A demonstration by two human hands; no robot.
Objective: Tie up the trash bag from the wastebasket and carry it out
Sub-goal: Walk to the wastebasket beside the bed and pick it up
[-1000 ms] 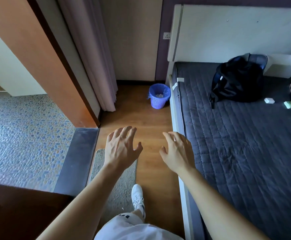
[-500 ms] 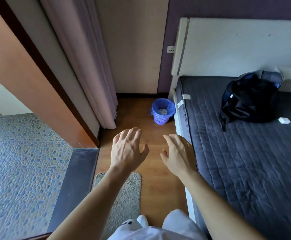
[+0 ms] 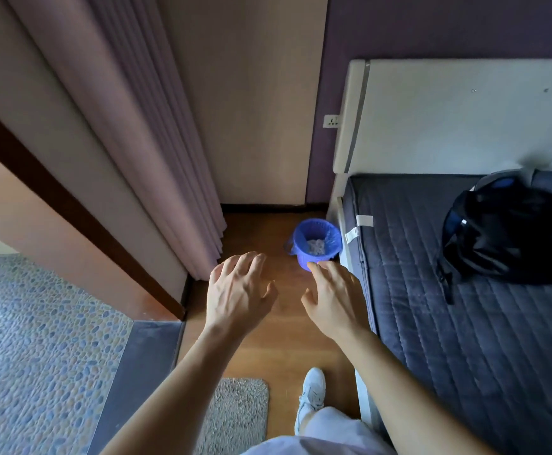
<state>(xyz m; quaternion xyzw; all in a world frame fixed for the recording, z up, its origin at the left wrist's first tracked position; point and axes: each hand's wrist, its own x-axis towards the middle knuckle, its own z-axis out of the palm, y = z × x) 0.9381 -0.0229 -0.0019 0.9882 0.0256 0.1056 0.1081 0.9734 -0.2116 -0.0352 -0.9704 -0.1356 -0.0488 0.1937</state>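
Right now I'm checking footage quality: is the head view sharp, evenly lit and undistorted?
Head view: wide-angle bending bows the pleated mauve curtain and white padded headboard; the curtain's left edge smears slightly; the black backpack sinks into shadow; the small blue plastic wastebasket stays legible.

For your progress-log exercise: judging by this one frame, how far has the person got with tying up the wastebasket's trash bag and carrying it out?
Done: nothing yet. The blue wastebasket stands on the floor beside the bed, its bag lining it, open, with crumpled trash inside.
In hand: nothing. The left hand and right hand are empty, fingers spread, held out toward the basket.
Left: reach it, gather and tie the bag, lift it out, carry it away.
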